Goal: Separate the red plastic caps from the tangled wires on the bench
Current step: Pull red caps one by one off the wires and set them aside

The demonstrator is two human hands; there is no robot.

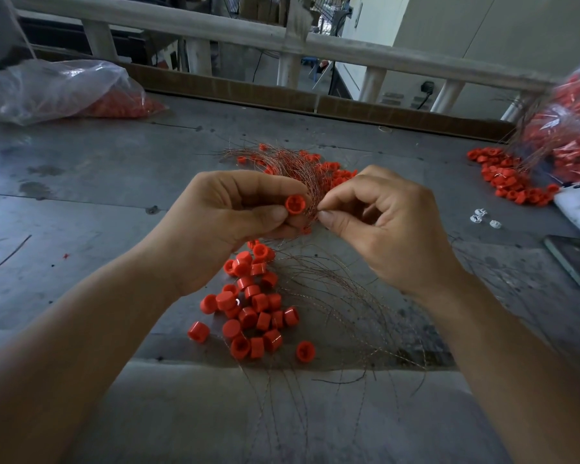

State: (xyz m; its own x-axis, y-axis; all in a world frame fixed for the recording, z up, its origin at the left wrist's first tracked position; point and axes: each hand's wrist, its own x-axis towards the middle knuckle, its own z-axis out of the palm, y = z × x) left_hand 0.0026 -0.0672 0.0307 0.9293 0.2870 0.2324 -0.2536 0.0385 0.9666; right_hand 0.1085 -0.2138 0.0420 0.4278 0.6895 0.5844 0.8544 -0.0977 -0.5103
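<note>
at far left a clear bag (47, 88) holds red caps; our left hand (221, 222) pinches one red cap (294, 204), its open cross-ribbed end facing us, above a loose pile of caps (252, 306) on the grey bench (81, 182); our right hand (379, 222) nips thin coppery wires (298, 169) between thumb and forefinger; more caps (506, 177) lie far right

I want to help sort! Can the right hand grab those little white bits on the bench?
Probably not right now. The right hand is pinching the wires, so it is busy. The white bits lie on the bench to its right with nothing between, so it could likely reach them after letting go.
</note>
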